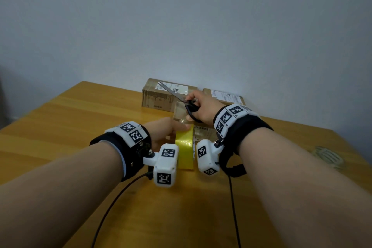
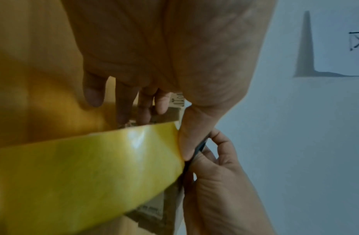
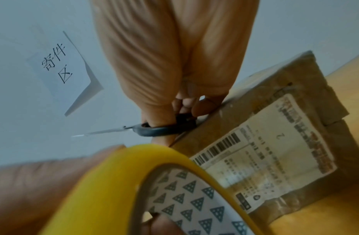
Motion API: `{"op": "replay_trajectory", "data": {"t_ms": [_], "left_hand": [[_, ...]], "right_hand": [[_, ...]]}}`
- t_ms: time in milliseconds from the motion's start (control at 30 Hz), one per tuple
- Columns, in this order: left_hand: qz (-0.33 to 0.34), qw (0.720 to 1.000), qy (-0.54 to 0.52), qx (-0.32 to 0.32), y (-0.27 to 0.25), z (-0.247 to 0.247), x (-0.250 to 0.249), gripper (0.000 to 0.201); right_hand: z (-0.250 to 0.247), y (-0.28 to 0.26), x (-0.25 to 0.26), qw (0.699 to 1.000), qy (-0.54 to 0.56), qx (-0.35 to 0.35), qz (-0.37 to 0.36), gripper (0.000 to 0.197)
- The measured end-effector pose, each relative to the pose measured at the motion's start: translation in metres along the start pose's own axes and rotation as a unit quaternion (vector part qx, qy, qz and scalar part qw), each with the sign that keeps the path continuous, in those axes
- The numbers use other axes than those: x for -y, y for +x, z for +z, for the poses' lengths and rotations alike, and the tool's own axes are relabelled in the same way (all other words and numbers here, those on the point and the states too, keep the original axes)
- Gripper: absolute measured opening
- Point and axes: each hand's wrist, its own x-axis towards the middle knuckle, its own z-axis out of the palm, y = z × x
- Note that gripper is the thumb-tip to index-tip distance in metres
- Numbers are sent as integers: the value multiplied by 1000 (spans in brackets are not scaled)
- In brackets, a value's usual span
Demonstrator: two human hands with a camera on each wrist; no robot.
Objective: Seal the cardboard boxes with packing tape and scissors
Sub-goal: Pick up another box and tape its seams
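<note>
My left hand grips the roll of yellow packing tape standing on edge, thumb pressed on the roll's outer face and fingers curled over the far side, I judge so that a length can be drawn off toward the box. My right hand has its thumb and fingers through the black loops of the scissors; the blades look nearly closed and point up and away to the far left, clear of the tape, which I read as keeping them ready without fouling the strip.

Just beyond both hands lies the near cardboard box, flat on the table, its shipping label facing up; the roll sits right against its near side. I cannot tell whether any tape already touches it. Two more cardboard boxes stand farther back against the wall. At the right edge of the table lies something pale and blurred, too unclear to name.
</note>
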Motion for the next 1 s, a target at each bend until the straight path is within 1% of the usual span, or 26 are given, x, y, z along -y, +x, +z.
{"op": "replay_trajectory", "data": {"t_ms": [100,200,233,333,400,433,467,500,533,567,633,667,700,767,833,900,933,1000], "left_hand": [[-7,1000,-9,-6,1,5,0,19],[-9,1000,-3,-20,5,4,-3,37],[-10,1000,3,-25,7,3,-3,38],[-18,998,43,-49,12,3,1,34],[-12,998,35,-53,16,6,4,27],[-5,997,29,-70,19,7,4,20],[2,996,34,-83,18,9,2,22],[-4,996,41,-83,21,9,0,35],[-17,995,58,-79,22,9,-2,55],[-21,994,81,-69,26,10,-4,68],[-13,993,95,-64,46,5,-2,79],[-23,993,95,-68,45,7,-4,80],[-20,993,94,-71,38,11,-7,76],[-12,992,99,-78,36,14,-8,55],[-12,990,107,-88,34,15,-10,47],[-21,988,133,-79,31,16,-12,47],[-18,987,143,-75,31,16,-13,52],[-20,985,153,-71,31,16,-13,69]], "right_hand": [[0,2,-1,1000,-5,-4,1,46],[0,5,-2,1000,6,-11,6,43],[0,6,-2,1000,15,-13,8,43],[2,10,-5,999,36,-14,13,45],[4,13,-7,999,23,-18,13,48],[5,14,-9,1000,15,-24,10,49],[5,15,-9,999,9,-30,7,49],[5,16,-10,999,9,-37,5,48],[4,16,-9,999,12,-45,3,46],[3,16,-9,998,19,-55,0,43],[-1,15,-12,996,53,-76,-1,36],[-3,14,-13,993,80,-82,2,35],[-6,12,-14,990,110,-83,4,34],[-14,2,-13,987,148,-57,4,35],[-27,-10,-13,983,182,19,14,34],[-44,-21,-17,967,217,117,67,34],[-53,-27,-22,960,214,154,96,36],[-68,-36,-34,952,188,195,141,43]]}}
